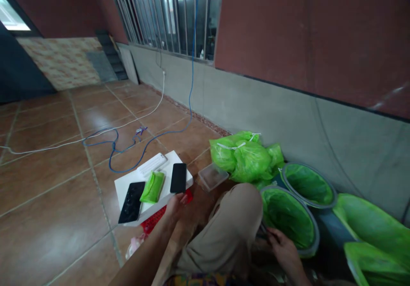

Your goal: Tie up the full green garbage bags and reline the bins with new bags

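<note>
My left hand (177,203) is at the near edge of a white board (169,195), just below a black phone (178,178). Its fingers are small and blurred, and whether they grip the edge cannot be made out. Also on the board lie a larger dark phone (132,202), a bright green packet (153,187) and a long white power strip or case (152,164). Low beside my right leg, my right hand (283,247) has its fingers closed around a thin dark object (263,230) of unclear kind, partly hidden by the knee.
Red openwork plastic (153,220) shows under the board. A clear plastic tub (213,176) and tied green bags (246,156) sit near the wall. Green-lined bins (290,217) stand at my right. Blue cable (160,135) and white cable (141,117) cross the tiled floor.
</note>
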A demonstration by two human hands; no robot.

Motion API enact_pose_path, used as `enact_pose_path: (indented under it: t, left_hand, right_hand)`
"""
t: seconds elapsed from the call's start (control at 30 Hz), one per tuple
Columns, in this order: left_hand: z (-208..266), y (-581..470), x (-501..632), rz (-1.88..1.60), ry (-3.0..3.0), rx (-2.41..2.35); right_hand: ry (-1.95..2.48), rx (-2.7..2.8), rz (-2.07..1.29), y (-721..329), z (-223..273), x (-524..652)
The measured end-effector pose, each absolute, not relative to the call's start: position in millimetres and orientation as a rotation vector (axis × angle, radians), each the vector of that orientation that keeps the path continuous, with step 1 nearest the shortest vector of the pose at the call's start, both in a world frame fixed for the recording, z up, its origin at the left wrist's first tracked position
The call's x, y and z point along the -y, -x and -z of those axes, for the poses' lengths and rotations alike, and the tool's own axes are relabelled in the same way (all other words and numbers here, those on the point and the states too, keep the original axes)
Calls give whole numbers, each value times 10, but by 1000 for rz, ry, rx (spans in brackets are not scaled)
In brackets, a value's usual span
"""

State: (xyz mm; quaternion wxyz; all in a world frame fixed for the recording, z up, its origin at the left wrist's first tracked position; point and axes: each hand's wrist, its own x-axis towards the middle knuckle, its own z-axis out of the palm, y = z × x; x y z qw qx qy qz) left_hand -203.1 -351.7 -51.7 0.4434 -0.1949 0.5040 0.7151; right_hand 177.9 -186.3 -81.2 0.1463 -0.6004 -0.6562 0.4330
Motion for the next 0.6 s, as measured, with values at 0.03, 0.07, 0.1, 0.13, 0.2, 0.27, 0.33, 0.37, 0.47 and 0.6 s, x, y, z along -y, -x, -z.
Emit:
enact_pose_path:
  t: [0.03, 0.07, 0.1, 0.13, 0.2, 0.27, 0.33, 0.37, 0.47, 0.6]
  left_hand:
    - [524, 2076, 3559, -1807, 504, -1249]
    - [530, 2108, 3594, -1839, 520, -1250]
    - [533, 2127, 3622, -1869, 532, -1251]
    - [532, 2134, 3644, -1896, 537, -1252]
    - [520, 2121, 3674, -1934, 534, -1252]
    - [495, 2098, 3692, -1967, 489, -1246]
    - [457, 2086, 3705, -1996, 405, -1229]
    - [434, 2086, 3710, -2010, 367, -1219]
    - [348, 2087, 3720, -2018, 337, -1227]
    - [166, 1986, 3722, -1973, 261, -1258]
  right_hand:
    - [1743, 1821, -1298, -1797, 794, 1859]
    - [1752, 1739, -1355, -1810, 774, 1858]
    - [1756, 1650, -1406, -1819, 751, 1861]
    - [1755, 1568, -1447, -1824, 725, 1868]
    - [1740, 1434, -1484, -1820, 661, 1889]
    - [1724, 1365, -1500, -1804, 586, 1914]
    - [1704, 1329, -1501, -1782, 507, 1937]
    - [1691, 1320, -1494, -1768, 468, 1947]
    - [1658, 1303, -1460, -1705, 340, 1974]
    - [1604, 1292, -1419, -1513, 82, 2047]
